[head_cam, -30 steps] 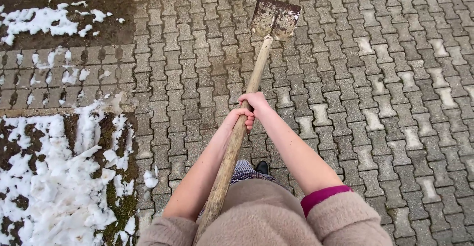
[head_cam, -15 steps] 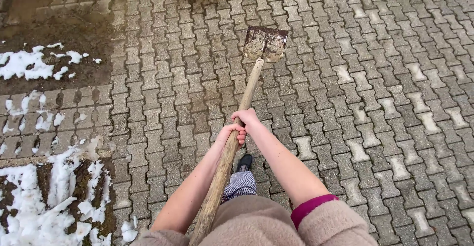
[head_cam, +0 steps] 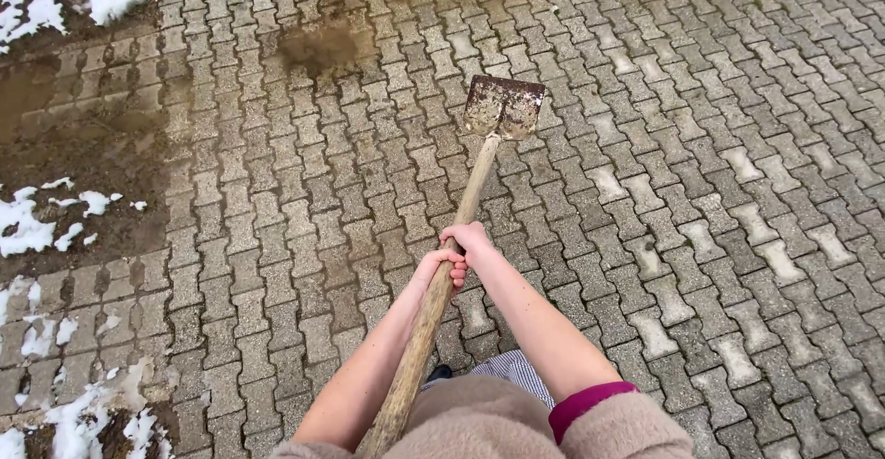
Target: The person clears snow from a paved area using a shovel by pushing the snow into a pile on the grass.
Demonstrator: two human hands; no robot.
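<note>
Nearest the camera, the person's beige sleeves (head_cam: 608,431) with a magenta cuff fill the bottom edge, both forearms bare and reaching forward. The wooden handle (head_cam: 433,307) of a shovel runs up between the arms, tilted away towards the upper right. Midway along it the right hand (head_cam: 472,238) wraps over the top of the shaft, fingers curled tight around the wood. The left hand (head_cam: 441,264) sits just below and touching it, fingers likewise closed on the handle. Farther out, the rusty, dirt-caked shovel blade (head_cam: 502,107) hangs over the grey interlocking paving (head_cam: 701,201); whether it touches the stones cannot be told. Beyond, to the left, lie muddy patches (head_cam: 83,146) and scraps of snow (head_cam: 37,224).
</note>
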